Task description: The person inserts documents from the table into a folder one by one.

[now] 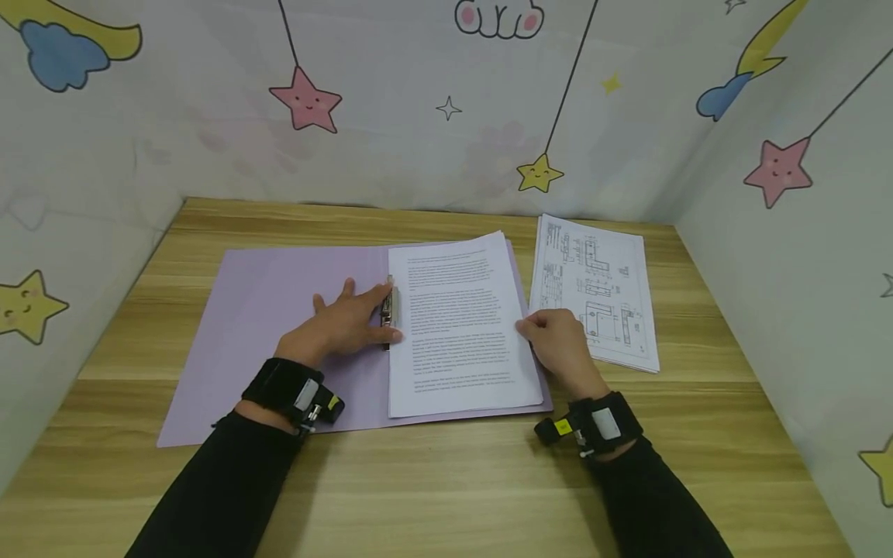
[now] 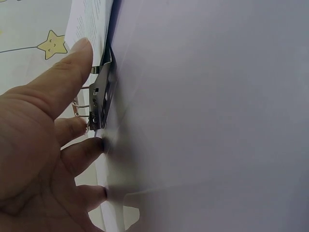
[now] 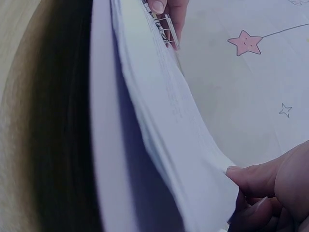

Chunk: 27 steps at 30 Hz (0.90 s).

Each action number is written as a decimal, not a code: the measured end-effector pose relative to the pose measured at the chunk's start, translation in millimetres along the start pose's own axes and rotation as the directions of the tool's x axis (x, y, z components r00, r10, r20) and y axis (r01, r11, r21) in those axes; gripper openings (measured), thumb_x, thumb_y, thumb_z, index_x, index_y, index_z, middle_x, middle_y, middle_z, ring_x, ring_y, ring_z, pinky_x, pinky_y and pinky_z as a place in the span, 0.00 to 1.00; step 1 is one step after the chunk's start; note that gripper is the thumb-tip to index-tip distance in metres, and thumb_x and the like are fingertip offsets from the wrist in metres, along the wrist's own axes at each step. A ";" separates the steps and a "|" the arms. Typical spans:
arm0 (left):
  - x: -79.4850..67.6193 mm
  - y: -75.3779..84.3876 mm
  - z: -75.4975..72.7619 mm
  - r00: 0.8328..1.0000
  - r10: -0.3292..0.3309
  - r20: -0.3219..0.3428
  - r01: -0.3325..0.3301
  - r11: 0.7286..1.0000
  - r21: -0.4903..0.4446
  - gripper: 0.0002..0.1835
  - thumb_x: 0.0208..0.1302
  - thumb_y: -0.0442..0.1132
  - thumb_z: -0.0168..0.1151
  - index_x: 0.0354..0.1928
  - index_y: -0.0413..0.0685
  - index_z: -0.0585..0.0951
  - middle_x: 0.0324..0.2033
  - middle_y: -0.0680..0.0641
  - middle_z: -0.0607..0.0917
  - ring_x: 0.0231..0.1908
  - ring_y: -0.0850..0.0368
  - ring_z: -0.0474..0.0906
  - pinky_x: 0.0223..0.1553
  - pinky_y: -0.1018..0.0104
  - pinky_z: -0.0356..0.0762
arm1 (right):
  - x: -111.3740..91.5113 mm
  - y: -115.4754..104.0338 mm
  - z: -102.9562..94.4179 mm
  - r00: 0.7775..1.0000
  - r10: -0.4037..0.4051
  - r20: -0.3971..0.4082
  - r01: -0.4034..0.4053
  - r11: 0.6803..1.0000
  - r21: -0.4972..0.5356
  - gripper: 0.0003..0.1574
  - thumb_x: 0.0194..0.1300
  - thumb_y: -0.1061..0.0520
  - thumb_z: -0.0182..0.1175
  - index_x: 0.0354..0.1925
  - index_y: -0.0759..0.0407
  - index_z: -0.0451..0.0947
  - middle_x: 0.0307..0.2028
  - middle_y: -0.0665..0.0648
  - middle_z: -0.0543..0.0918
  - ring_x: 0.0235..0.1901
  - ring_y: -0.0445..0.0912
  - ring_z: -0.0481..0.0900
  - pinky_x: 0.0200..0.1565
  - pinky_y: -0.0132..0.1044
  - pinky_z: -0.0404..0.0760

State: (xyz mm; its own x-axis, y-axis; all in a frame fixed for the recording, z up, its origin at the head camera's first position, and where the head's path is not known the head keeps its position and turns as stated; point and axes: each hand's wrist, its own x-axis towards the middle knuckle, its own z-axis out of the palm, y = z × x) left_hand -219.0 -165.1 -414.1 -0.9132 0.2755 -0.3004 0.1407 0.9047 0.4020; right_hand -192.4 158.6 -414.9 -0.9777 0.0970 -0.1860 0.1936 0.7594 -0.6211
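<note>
A purple folder (image 1: 265,294) lies spread flat on the table, with a stack of printed paper (image 1: 456,333) on its right half. At the stack's left edge is a metal lever clip (image 2: 100,99) with wire prongs. My left hand (image 1: 342,319) spans this clip, fingers spread; its thumb (image 2: 79,60) rests on the paper's edge, and other fingertips touch the folder near the spine. On the opposite side my right hand (image 1: 563,345) pinches the stack's right edge between thumb and finger. That edge rises off the folder in the right wrist view.
To the right of the folder, partly behind my right hand, lies a pile of technical drawings (image 1: 607,271). The wooden table (image 1: 432,480) meets a pale wall cloth (image 1: 391,147) with stars at the back and sides.
</note>
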 end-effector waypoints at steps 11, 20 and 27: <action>0.7 -0.3 2.6 1.000 0.012 -0.023 -0.011 0.999 0.031 0.54 0.39 0.70 0.57 0.68 0.63 0.48 0.68 0.48 0.58 0.67 0.36 0.33 0.54 0.20 0.29 | -1.2 0.2 1.6 1.000 -0.003 -0.020 0.003 1.000 -0.006 0.16 0.56 0.44 0.56 0.30 0.55 0.81 0.26 0.56 0.82 0.23 0.47 0.75 0.20 0.37 0.74; 1.5 3.3 3.4 1.000 0.014 -0.026 -0.013 1.000 0.011 0.53 0.39 0.69 0.58 0.68 0.63 0.48 0.69 0.48 0.57 0.67 0.36 0.32 0.55 0.21 0.28 | 0.6 8.8 -7.9 0.992 -0.045 -0.119 0.039 0.998 -0.057 0.22 0.56 0.39 0.54 0.31 0.54 0.81 0.25 0.55 0.83 0.20 0.45 0.75 0.19 0.37 0.73; 1.6 1.6 4.9 1.000 0.003 -0.014 -0.003 1.000 0.015 0.54 0.39 0.71 0.57 0.68 0.64 0.47 0.68 0.46 0.57 0.67 0.36 0.31 0.55 0.20 0.27 | 7.4 28.6 -26.4 0.961 -0.130 -0.243 0.102 0.987 -0.125 0.17 0.58 0.44 0.54 0.31 0.54 0.81 0.26 0.55 0.85 0.21 0.46 0.75 0.22 0.38 0.71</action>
State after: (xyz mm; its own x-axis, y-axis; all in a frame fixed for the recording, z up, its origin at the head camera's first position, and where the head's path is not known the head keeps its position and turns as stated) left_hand -218.4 -161.6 -418.2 -0.9180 0.2740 -0.2867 0.1492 0.9085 0.3904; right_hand -196.3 198.1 -414.0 -0.9847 0.1509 0.0867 0.0814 0.8396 -0.5371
